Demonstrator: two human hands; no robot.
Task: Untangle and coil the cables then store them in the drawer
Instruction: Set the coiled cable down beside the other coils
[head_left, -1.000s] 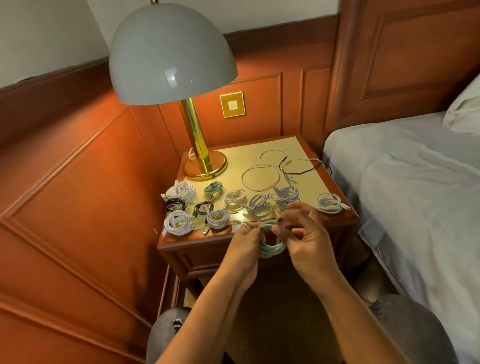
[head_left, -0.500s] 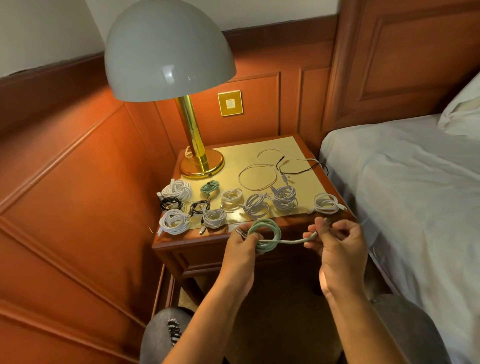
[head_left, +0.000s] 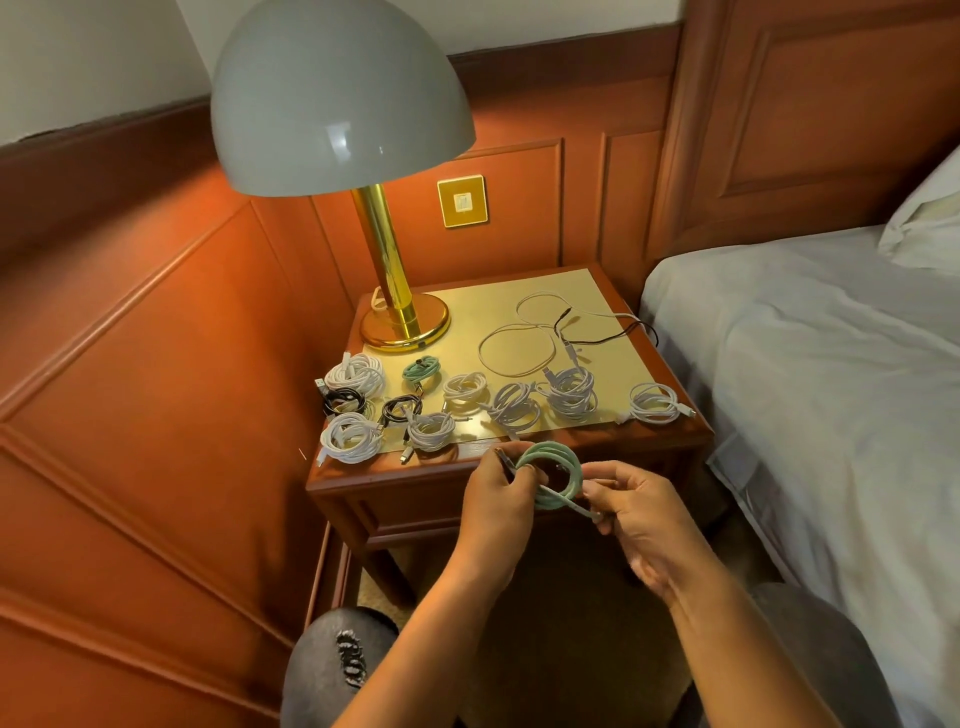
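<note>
The green cable (head_left: 550, 475) hangs as a half-wound coil in the air just in front of the desk (head_left: 670, 434). The left hand (head_left: 491, 491) pinches the loops on their left side, and the right hand (head_left: 631, 512) pinches the loose tail near its plug. To finish well, I would lay each new turn flat on the others, keep the left grip firm so the loops cannot spring apart, and tuck the plug end through. On the desk lie many finished coils (head_left: 569, 395) and one loose cable (head_left: 514, 345) not yet wound, beside the lamp (head_left: 405, 322). The drawer (head_left: 415, 506) below looks closed.
</note>
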